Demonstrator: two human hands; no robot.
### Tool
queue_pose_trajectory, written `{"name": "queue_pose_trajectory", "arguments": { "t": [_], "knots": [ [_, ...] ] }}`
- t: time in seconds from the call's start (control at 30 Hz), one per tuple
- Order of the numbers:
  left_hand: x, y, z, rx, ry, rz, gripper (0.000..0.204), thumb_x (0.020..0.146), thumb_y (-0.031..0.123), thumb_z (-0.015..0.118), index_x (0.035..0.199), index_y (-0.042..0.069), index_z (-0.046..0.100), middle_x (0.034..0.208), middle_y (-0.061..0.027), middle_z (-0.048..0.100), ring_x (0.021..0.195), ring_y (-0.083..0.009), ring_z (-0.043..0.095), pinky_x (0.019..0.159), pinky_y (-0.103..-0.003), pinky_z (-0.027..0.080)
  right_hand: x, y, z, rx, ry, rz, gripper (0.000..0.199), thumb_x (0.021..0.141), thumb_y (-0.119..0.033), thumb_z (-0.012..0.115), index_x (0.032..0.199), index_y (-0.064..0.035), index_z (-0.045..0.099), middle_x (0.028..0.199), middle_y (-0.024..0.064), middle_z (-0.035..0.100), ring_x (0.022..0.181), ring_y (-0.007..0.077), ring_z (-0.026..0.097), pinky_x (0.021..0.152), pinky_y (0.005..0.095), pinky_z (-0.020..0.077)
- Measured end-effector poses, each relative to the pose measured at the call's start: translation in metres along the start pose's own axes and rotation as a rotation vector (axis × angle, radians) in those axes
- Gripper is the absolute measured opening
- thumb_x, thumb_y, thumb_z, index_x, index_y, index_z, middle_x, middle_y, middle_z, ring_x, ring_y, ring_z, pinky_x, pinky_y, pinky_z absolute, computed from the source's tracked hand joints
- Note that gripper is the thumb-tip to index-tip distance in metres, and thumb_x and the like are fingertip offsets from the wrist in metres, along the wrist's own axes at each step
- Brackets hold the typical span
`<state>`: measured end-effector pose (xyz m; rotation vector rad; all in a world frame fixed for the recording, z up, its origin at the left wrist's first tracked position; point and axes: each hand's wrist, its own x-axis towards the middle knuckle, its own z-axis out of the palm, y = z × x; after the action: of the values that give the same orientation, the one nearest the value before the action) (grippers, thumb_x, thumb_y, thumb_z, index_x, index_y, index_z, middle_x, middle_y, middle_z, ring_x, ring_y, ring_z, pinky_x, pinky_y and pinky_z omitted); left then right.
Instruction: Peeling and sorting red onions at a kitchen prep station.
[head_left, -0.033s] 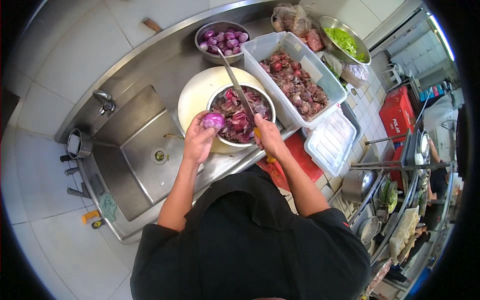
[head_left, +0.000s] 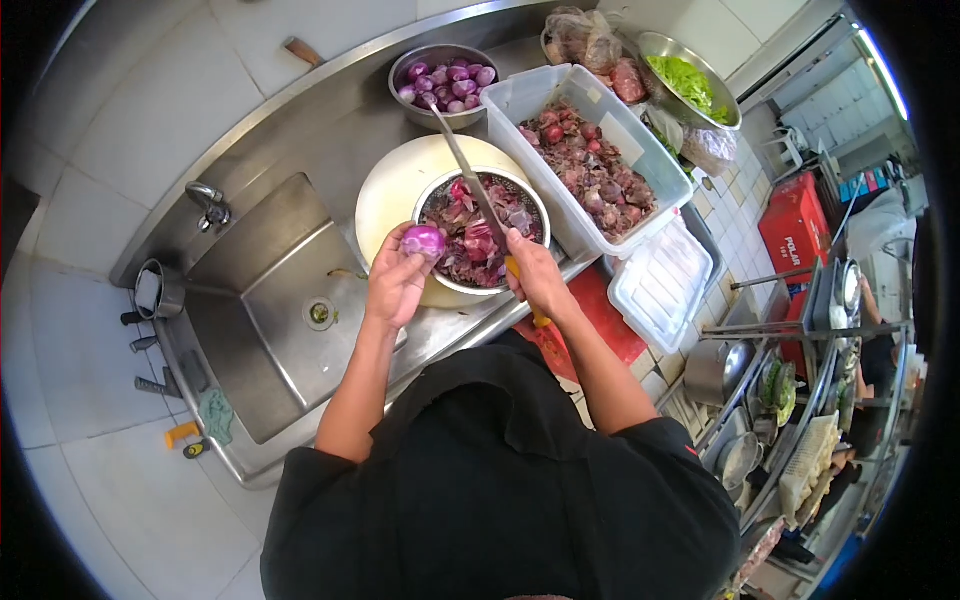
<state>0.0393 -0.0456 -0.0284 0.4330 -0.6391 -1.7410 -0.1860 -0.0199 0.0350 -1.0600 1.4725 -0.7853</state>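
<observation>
My left hand point(head_left: 396, 283) is closed around a peeled red onion point(head_left: 423, 241), whose purple side faces up. In my right hand point(head_left: 541, 272) is a long knife point(head_left: 466, 168) with a yellow-orange handle, its blade slanting up and left. Both hands are over the near edge of a white-rimmed metal colander point(head_left: 544, 232) full of onion skins point(head_left: 476, 243). The colander rests on a round cream cutting board point(head_left: 385, 195). Beyond the knife tip, a steel bowl point(head_left: 403, 68) holds several peeled red onions point(head_left: 457, 76).
A clear plastic bin point(head_left: 672, 187) of onions and loose skins stands right of the colander. Behind it are a bowl of lettuce point(head_left: 692, 85) and bagged food point(head_left: 585, 38). To the left are a steel sink point(head_left: 262, 285) and faucet point(head_left: 208, 203). A metal shelf rack point(head_left: 780, 400) is at right.
The knife blade has tilted slightly to the left, its tip nearing the bowl of onions. The onion and my left hand have barely moved.
</observation>
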Motion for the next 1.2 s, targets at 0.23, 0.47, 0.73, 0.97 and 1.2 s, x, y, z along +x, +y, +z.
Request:
{"name": "queue_pose_trajectory", "arguments": {
  "t": [0.23,0.47,0.73,0.97,1.2],
  "knots": [
    [0.010,-0.002,0.014,-0.127,0.136,-0.098,0.053,0.092,0.005,0.058,0.141,0.003,0.037,0.127,-0.0198,0.053,0.122,-0.0343,0.053,0.107,-0.045,0.044,-0.011,-0.011,-0.008,0.077,0.027,-0.130,0.054,0.103,-0.044,0.039,0.144,-0.0089,0.044,0.061,0.0000,0.049,0.048,0.0089,0.045,0.044,0.0235,0.0372],
    [0.042,-0.003,0.021,0.101,0.316,-0.046,0.048,0.092,-0.002,0.052,0.138,-0.002,0.038,0.125,-0.0189,0.052,0.112,-0.0293,0.056,0.102,-0.046,0.047,-0.008,-0.001,-0.041,0.255,0.077,-0.113,0.050,0.103,-0.047,0.037,0.079,-0.0071,0.054,0.058,0.0013,0.049,0.046,0.0092,0.045,0.045,0.0231,0.0365],
    [0.184,0.001,0.003,0.266,0.432,-0.014,0.044,0.091,0.000,0.053,0.134,-0.005,0.042,0.125,-0.0201,0.052,0.112,-0.0303,0.055,0.103,-0.050,0.046,-0.027,0.017,-0.114,0.272,0.180,-0.125,0.049,0.103,-0.046,0.041,0.075,-0.0075,0.056,0.058,0.0018,0.053,0.047,0.0092,0.048,0.046,0.0226,0.0394],
    [0.351,0.011,-0.026,0.212,0.322,-0.024,0.023,0.090,0.006,0.057,0.112,0.000,0.058,0.109,-0.0136,0.060,0.101,-0.0263,0.058,0.095,-0.049,0.049,-0.032,0.036,-0.182,0.373,0.322,-0.099,0.044,0.102,-0.043,0.043,0.086,-0.0049,0.059,0.060,0.0027,0.052,0.049,0.0092,0.048,0.046,0.0229,0.0393],
    [0.379,-0.013,0.060,0.620,0.477,-0.057,0.040,0.091,0.010,0.058,0.129,-0.001,0.051,0.108,-0.0119,0.061,0.095,-0.0242,0.058,0.088,-0.037,0.049,-0.029,0.073,-0.224,0.445,0.407,-0.043,0.044,0.103,-0.044,0.042,0.091,-0.0048,0.060,0.061,0.0024,0.053,0.049,0.0094,0.049,0.045,0.0232,0.0400]
  ]
}}
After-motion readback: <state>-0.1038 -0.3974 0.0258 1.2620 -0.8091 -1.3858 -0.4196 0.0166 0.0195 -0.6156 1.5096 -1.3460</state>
